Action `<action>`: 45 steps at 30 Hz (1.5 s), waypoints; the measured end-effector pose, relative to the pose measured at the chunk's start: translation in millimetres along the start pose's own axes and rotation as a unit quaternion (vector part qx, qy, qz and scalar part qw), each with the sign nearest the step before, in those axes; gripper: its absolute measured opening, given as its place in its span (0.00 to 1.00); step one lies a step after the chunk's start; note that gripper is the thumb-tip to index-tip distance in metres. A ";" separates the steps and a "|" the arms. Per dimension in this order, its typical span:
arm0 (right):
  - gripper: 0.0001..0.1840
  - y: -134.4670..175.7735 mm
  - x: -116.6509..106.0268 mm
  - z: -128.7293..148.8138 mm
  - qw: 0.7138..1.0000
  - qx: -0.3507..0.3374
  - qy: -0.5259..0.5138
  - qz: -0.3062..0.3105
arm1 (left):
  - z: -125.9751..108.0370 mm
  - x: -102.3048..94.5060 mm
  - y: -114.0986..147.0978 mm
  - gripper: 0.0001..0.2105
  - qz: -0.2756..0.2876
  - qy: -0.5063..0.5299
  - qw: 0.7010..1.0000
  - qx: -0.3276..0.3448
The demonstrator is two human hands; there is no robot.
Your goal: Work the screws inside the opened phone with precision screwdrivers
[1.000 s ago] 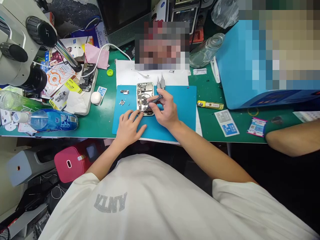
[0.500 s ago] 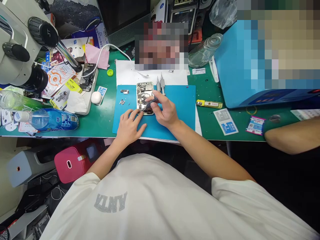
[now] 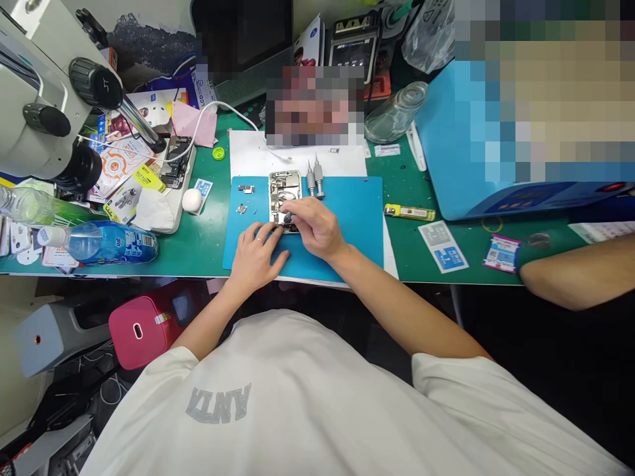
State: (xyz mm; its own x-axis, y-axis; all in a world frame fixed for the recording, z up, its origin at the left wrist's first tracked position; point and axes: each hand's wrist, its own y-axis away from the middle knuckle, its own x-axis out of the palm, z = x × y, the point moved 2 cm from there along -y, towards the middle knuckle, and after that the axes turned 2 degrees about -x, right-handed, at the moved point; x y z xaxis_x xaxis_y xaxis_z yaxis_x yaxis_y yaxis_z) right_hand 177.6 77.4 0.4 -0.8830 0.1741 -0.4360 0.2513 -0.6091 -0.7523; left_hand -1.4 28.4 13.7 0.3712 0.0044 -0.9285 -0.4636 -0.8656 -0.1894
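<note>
Desk (image 3: 411, 261) first, since it's the biggest thing here: green top, packed with clutter, and your grey microscope (image 3: 44, 119) hangs over the far left corner. On the right there's a big blue box (image 3: 496, 192), and a co-worker's bare forearm (image 3: 580, 274) rests on the desk edge just beside it, so that one's not yours. Your blue mat (image 3: 357, 225) sits dead centre, partly over a white sheet of paper (image 3: 248, 152). Left of the mat you've got a blue plastic bottle (image 3: 106, 243) lying on its side, and right of the mat a yellow lighter (image 3: 409, 212). The opened phone (image 3: 284, 188) lies flat on the mat's upper middle, insides facing up. Your left hand (image 3: 255, 254) is flat on the mat with its fingertips pressed against the phone's near-left corner, loose rather than clenched. Your right hand (image 3: 312, 228) is curled over the phone's near end, pinching a small dark tool (image 3: 286, 217) with its tip down on the phone. Two grey screwdrivers (image 3: 314, 180) lie just beside the phone on its right, and a few tiny metal parts (image 3: 243, 198) sit on the mat to its left.
</note>
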 end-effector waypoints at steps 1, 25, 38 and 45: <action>0.23 -0.8 -0.1 0.4 1.000 0.001 -0.008 -0.001 | 0.0 -0.1 -0.1 0.23 -0.001 -0.002 1.000 0.003; 0.23 3.8 -5.4 -6.9 0.991 0.082 -0.024 -0.106 | -0.5 -1.8 -1.6 0.23 0.006 0.004 1.000 0.003; 0.19 1.7 -16.5 3.3 0.942 0.235 -0.159 -0.177 | -1.5 -8.9 -17.8 0.17 -0.070 0.076 0.995 -0.006; 0.21 15.8 -6.9 7.2 0.927 0.280 -0.164 -0.188 | -5.5 3.2 -18.1 0.17 -0.087 0.101 0.991 -0.011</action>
State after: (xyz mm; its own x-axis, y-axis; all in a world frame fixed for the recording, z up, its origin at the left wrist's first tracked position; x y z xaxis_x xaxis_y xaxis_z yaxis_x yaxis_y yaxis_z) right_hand 184.8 61.0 -4.9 -0.9624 0.2675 0.0474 -0.2633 -0.8750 -0.4064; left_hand 12.6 41.3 15.9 0.5983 0.0570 -0.7992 -0.3620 -0.8706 -0.3331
